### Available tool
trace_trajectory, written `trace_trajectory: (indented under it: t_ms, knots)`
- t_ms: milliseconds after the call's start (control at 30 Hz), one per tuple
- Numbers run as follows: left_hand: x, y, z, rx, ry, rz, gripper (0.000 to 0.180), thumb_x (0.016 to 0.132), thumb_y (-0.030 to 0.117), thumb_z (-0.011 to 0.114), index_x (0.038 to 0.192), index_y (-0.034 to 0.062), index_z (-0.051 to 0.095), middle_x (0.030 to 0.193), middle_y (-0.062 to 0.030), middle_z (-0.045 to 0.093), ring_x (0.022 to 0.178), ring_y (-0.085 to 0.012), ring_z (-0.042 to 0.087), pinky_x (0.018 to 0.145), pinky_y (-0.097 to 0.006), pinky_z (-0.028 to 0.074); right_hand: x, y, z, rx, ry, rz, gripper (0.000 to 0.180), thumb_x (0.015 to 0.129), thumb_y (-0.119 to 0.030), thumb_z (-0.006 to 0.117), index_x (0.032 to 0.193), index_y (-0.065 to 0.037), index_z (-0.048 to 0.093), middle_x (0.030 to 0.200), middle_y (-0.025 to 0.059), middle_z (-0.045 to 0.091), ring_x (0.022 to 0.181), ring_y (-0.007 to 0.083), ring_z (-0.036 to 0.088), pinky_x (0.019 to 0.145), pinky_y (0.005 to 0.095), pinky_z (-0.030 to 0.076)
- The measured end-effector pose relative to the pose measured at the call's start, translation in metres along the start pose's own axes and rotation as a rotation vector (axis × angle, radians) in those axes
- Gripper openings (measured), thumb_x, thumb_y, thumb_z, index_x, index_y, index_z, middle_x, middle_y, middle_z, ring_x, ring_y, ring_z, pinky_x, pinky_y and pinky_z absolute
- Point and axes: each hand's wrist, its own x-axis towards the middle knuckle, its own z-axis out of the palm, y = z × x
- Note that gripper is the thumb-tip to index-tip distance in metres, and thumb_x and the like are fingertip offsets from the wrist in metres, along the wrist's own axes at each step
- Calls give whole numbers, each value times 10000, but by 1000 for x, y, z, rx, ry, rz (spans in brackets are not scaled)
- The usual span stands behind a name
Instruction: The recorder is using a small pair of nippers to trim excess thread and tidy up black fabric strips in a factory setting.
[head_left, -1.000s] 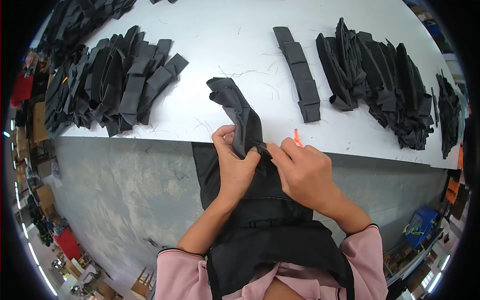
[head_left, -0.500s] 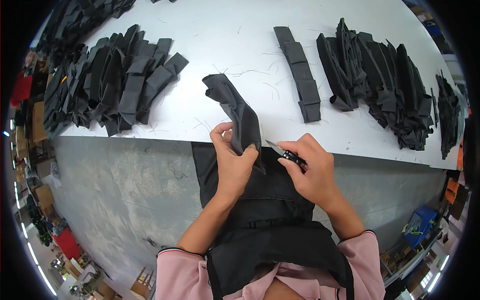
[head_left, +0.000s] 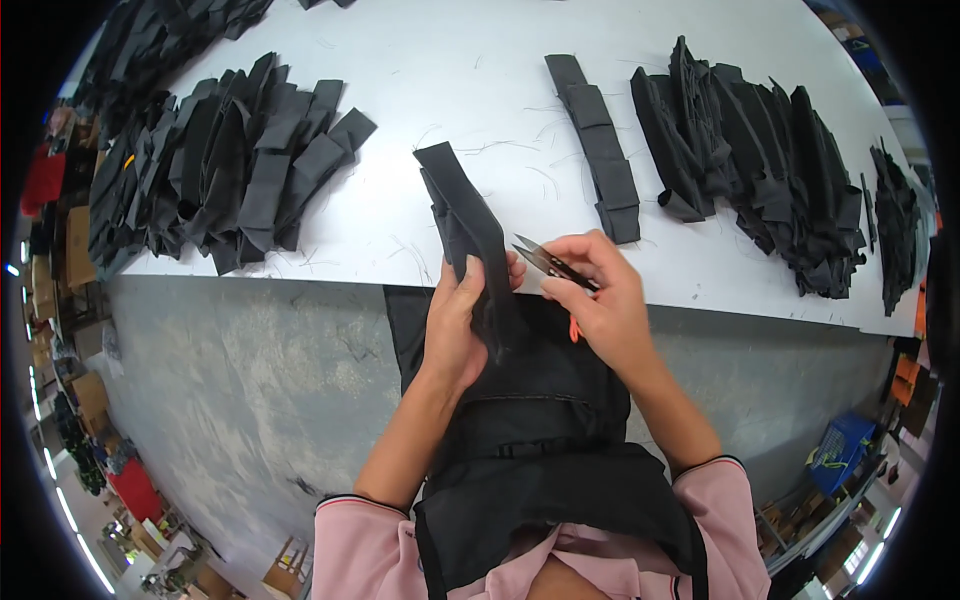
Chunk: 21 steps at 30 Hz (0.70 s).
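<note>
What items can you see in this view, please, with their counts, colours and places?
table: one, white, top
left heap: strips uncountable, black, table's left
right heap: strips uncountable, black, table's right
narrow heap: one, black, far right
loose strip: one, black, left of right heap
threads: several, dark, scattered on table
held strip: one, black, mid-view
snips: one, dark, right of held strip
orange piece: one, orange, below snips
floor: one, grey, below table
crate: one, blue, lower right
rim clutter: too small to tell
apron: one, black, worn
sleeves: two, pink, bottom
left hand: one, bare, gripping held strip
right hand: one, bare, holding snips
</note>
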Motion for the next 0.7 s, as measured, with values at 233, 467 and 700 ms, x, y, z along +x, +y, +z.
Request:
trace_trajectory:
  t_ms: [233,467,700]
  knots:
    - [7,6,-8,-25,-150,30,528,959,394,436,1255,-43,416,1183,-157,548,1055,-249,567,914,-372,473,-21,14,29,264,-20,94,268,798,37,639,1037,25,518,985,74,584,814,108,593,729,219,473]
    - [10,19,-7,-197,-162,25,550,974,389,383,1258,-82,413,1258,-183,505,1128,-278,534,967,-411,462,-41,11,12,-454,66,-302,278,665,-15,727,928,-47,642,776,68,520,632,206,540,565,289,443]
    - [10,16,-8,-257,-156,10,538,972,377,394,1257,-79,412,1246,-185,510,1130,-275,533,974,-419,460,-36,-1,13,-621,-67,-470,293,644,19,723,924,-40,657,754,82,551,645,218,564,564,298,449]
